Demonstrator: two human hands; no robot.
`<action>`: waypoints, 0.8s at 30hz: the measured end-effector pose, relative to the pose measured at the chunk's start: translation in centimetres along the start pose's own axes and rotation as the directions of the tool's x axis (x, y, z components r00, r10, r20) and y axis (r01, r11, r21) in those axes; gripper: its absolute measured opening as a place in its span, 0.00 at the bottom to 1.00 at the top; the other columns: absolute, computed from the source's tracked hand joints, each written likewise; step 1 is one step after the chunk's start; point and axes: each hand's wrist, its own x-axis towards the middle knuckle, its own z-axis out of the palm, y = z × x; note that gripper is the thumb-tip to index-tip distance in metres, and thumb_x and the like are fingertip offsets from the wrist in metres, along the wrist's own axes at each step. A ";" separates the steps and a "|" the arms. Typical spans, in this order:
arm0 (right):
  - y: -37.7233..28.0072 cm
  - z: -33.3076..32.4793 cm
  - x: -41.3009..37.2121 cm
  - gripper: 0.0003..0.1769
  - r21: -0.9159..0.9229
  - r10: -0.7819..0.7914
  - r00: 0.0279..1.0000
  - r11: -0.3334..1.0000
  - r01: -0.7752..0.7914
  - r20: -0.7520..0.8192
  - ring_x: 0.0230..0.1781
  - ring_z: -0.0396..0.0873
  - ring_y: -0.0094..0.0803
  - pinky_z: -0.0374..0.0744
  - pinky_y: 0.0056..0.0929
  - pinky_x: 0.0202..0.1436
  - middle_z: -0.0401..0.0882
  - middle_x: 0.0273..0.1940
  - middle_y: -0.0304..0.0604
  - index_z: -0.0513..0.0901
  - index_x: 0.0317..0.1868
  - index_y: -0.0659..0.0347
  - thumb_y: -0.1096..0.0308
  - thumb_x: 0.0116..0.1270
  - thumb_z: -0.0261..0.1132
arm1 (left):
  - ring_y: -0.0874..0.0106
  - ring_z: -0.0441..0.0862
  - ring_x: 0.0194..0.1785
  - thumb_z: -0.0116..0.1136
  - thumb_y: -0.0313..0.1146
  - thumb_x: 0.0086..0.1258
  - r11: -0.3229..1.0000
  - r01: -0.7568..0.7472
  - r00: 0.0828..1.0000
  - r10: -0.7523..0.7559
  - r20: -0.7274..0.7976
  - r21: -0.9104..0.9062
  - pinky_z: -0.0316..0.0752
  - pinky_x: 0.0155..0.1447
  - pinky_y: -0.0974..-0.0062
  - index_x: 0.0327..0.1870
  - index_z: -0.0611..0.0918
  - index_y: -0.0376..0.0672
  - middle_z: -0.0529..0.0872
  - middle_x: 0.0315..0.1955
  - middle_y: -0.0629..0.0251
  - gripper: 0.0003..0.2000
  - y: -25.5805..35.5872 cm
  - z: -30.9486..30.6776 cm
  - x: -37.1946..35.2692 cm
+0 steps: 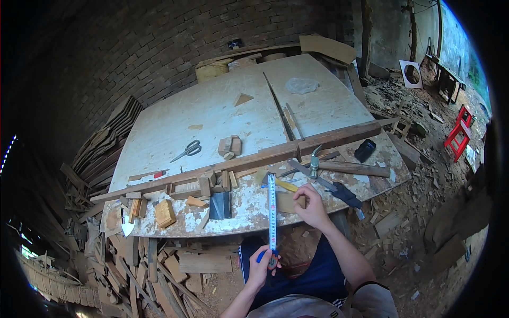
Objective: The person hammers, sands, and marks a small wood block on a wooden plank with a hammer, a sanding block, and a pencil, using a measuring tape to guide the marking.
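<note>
My left hand [259, 267] is closed around a blue tape measure [261, 256] near my lap at the bench's front edge. Its white blade [273, 214] is pulled out and runs forward over the bench top. To the right of the blade, my right hand [312, 206] is closed, thumb and fingers pinching what looks like a small wooden piece [301, 201]. Beneath it lies a flat brown board [287, 203]. A yellow-handled tool [287, 185] lies just beyond my right fingers, its far end partly hidden by the blade.
A long wooden beam [254, 159] crosses the bench [249, 225]. A hammer [350, 168], a black tape-like case [365, 150], scissors [188, 150], a dark flat block [220, 205] and wood offcuts [165, 213] lie around. Scrap wood [164, 270] covers the floor at left; a red stool [459, 132] stands right.
</note>
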 end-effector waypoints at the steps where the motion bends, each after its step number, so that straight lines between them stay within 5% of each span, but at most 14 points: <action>1: -0.2 0.1 0.0 0.13 -0.030 -0.037 0.999 0.999 0.036 -0.009 0.54 0.86 0.44 0.82 0.38 0.60 0.80 0.49 0.45 0.87 0.47 0.62 0.76 0.62 0.74 | 0.71 0.91 0.37 0.54 0.41 0.94 1.000 -0.002 1.000 0.002 0.002 0.018 0.79 0.27 0.77 0.65 0.83 0.38 0.91 0.43 0.58 0.15 -0.1 -0.1 0.0; 6: -2.2 -0.1 -0.1 0.18 -0.120 -0.062 0.997 0.990 0.067 0.049 0.52 0.84 0.33 0.81 0.28 0.60 0.79 0.49 0.43 0.86 0.54 0.64 0.80 0.63 0.73 | 0.71 0.92 0.37 0.53 0.42 0.94 0.999 -0.004 1.000 0.004 -0.002 0.042 0.79 0.27 0.78 0.64 0.83 0.39 0.91 0.43 0.59 0.15 -0.1 -0.3 0.0; 9: -2.9 -0.3 -0.1 0.20 -0.063 0.005 0.995 0.998 0.002 0.104 0.49 0.84 0.34 0.82 0.31 0.58 0.79 0.45 0.42 0.88 0.56 0.65 0.78 0.63 0.73 | 0.71 0.92 0.37 0.53 0.41 0.94 0.999 -0.007 1.000 0.007 -0.008 0.047 0.79 0.27 0.78 0.64 0.83 0.40 0.91 0.43 0.59 0.15 -0.1 -0.4 -0.1; 12: -3.4 -0.4 -0.1 0.20 -0.188 -0.050 0.987 0.979 0.078 0.151 0.47 0.89 0.47 0.85 0.41 0.53 0.84 0.44 0.50 0.88 0.56 0.65 0.72 0.64 0.73 | 0.71 0.92 0.37 0.52 0.41 0.94 0.999 -0.011 1.000 0.011 -0.012 0.044 0.80 0.28 0.77 0.64 0.83 0.39 0.91 0.43 0.58 0.15 -0.2 -0.4 -0.2; 18: -2.3 0.5 -0.8 0.18 -0.289 -0.063 0.983 0.951 0.111 0.172 0.50 0.89 0.61 0.85 0.50 0.58 0.88 0.48 0.58 0.89 0.56 0.67 0.66 0.69 0.71 | 0.70 0.92 0.38 0.52 0.41 0.94 0.999 -0.015 1.000 0.016 -0.007 0.042 0.80 0.28 0.77 0.64 0.83 0.39 0.91 0.43 0.58 0.15 -0.1 -0.4 -0.3; 21: -1.6 0.8 -0.7 0.14 -0.260 -0.155 0.986 0.951 0.166 0.061 0.49 0.92 0.52 0.89 0.45 0.50 0.89 0.47 0.55 0.86 0.57 0.67 0.69 0.76 0.70 | 0.70 0.92 0.38 0.52 0.41 0.94 0.999 -0.024 1.000 0.024 -0.003 0.035 0.80 0.28 0.77 0.64 0.83 0.39 0.91 0.44 0.58 0.15 0.1 -0.2 -0.4; 24: -2.6 0.2 -0.9 0.15 0.212 0.316 0.936 0.915 -0.343 0.151 0.51 0.93 0.40 0.93 0.36 0.42 0.88 0.51 0.51 0.80 0.63 0.67 0.72 0.82 0.67 | 0.70 0.92 0.38 0.52 0.41 0.94 0.999 -0.047 0.999 0.047 -0.004 0.024 0.80 0.28 0.77 0.64 0.82 0.38 0.91 0.44 0.57 0.15 0.4 0.1 -0.6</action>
